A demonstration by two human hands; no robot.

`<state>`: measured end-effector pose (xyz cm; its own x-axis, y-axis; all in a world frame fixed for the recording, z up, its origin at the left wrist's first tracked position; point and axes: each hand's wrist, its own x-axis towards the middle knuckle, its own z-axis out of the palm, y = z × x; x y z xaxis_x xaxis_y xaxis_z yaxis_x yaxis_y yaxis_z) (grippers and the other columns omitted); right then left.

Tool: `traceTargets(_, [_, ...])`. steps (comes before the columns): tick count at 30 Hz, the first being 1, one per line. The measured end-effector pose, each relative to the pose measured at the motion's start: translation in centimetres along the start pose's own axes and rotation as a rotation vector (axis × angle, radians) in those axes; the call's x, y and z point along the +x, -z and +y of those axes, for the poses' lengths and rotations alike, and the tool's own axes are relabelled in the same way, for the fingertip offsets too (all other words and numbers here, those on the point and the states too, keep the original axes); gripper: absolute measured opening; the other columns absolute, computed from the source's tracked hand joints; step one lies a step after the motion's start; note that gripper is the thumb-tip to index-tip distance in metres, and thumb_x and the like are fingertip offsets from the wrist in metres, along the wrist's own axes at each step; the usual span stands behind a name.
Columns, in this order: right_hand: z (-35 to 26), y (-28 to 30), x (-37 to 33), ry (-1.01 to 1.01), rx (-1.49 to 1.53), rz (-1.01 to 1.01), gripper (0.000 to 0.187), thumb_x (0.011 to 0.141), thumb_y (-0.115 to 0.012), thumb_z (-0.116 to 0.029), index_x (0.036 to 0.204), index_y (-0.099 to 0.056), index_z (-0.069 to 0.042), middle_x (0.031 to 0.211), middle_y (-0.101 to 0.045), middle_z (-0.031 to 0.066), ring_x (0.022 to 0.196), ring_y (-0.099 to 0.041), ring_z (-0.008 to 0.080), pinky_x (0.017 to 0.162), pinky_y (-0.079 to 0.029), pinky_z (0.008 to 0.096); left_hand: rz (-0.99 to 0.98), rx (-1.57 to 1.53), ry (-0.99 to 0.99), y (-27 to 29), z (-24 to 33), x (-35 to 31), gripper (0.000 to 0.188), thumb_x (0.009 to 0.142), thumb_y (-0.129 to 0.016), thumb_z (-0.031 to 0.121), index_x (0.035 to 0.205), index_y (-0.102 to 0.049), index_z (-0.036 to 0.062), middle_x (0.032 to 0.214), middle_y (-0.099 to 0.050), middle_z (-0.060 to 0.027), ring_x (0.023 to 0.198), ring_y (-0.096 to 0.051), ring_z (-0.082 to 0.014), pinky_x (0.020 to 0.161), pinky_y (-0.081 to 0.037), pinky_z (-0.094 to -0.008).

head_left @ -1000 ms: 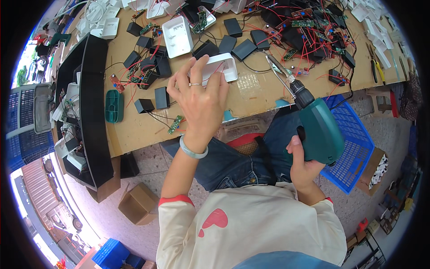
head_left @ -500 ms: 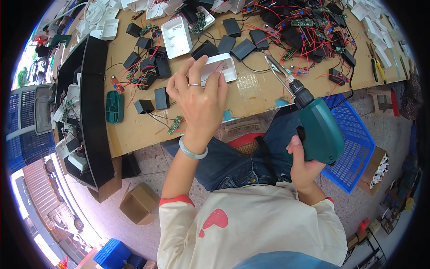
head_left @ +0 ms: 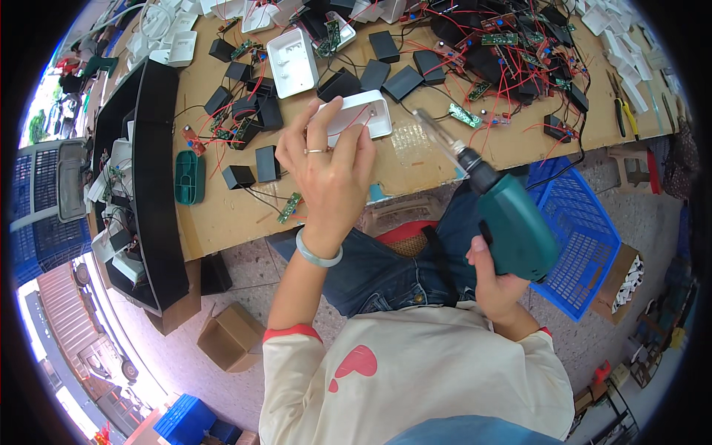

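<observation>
My left hand (head_left: 326, 159) is closed on a white plastic box (head_left: 380, 115), an open shallow shell lying at the table's near side. A thin red wire shows inside the shell; my fingers cover its left part. My right hand (head_left: 498, 289) grips a dark green electric screwdriver (head_left: 519, 226) by its handle, thumb near the black trigger. The tool hangs over the table's front edge, its slightly blurred bit angled up and left. Its tip is to the right of the box and apart from it. A small green circuit board (head_left: 464, 115) lies just beyond the tip.
Black boxes (head_left: 404, 82), circuit boards and tangled red wires cover the table's far side. Another white shell (head_left: 292, 63) lies behind my left hand. A green tray (head_left: 190, 178) and a large black bin (head_left: 152, 193) are at left, pliers (head_left: 629, 111) at right. A blue crate (head_left: 571, 237) stands below.
The electric screwdriver in my right hand has moved left, and its tip is closer to the white box. My left hand has barely shifted on the box.
</observation>
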<state>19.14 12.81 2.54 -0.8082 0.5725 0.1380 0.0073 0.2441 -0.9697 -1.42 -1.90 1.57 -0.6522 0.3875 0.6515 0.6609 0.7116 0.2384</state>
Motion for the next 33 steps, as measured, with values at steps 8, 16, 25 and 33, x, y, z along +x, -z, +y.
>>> traceTargets(8, [0.6,-0.8,-0.4,0.075,-0.163,-0.147,0.028,0.085,-0.077,0.000,0.111,-0.066,0.003,0.107,-0.067,0.0139,0.081,-0.069,0.0188,0.070,-0.055,0.0284,0.081,-0.167,0.087,1.1,-0.1,-0.9,0.011,0.077,-0.081,0.009,0.088,-0.077,0.0094,0.130,-0.063,-0.0103,0.131,-0.047,-0.0353,0.107,-0.037,-0.0459])
traceTargets(16, [0.3,-1.5,0.2,0.180,-0.198,-0.155,0.030,0.086,-0.075,0.000,0.113,-0.062,0.004,0.102,-0.069,0.0116,0.078,-0.068,0.0137,0.069,-0.055,0.0261,0.113,-0.183,0.065,1.7,-0.4,-0.6,0.016,0.070,-0.082,0.005,0.084,-0.077,0.0105,0.132,-0.062,-0.0091,0.131,-0.045,-0.0387,0.103,-0.040,-0.0445])
traceTargets(25, [0.5,-1.7,-0.1,0.142,-0.168,-0.119,0.026,0.086,-0.075,0.001,0.109,-0.065,0.004,0.105,-0.068,0.0122,0.079,-0.068,0.0154,0.070,-0.054,0.0262,0.124,-0.187,0.058,1.6,-0.5,-0.6,0.017,0.069,-0.082,0.005,0.084,-0.077,0.0107,0.130,-0.063,-0.0089,0.130,-0.047,-0.0387,0.104,-0.039,-0.0447])
traceTargets(33, [0.6,-1.9,-0.1,0.103,-0.104,-0.087,0.025,0.084,-0.076,0.002,0.107,-0.067,0.003,0.107,-0.066,0.0138,0.080,-0.069,0.0187,0.070,-0.054,0.0277,0.109,-0.188,0.048,1.6,-0.6,-0.4,0.016,0.069,-0.082,0.005,0.083,-0.077,0.0105,0.127,-0.064,-0.0095,0.130,-0.048,-0.0381,0.105,-0.038,-0.0452])
